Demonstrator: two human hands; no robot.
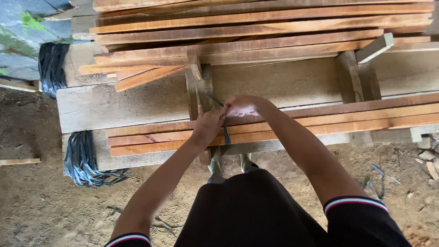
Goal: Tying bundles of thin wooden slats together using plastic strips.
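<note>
I see an outdoor timber yard or rough carpentry site: stacked reddish planks [256, 25] on heavy beams [137, 103], bare dirt ground [41, 201], black strapping bundles [84, 160].

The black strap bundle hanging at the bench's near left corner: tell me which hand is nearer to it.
Left. The left hand is on the slats, to the right of the strap bundle. The right hand sits farther right and higher, beside the left hand.
</note>
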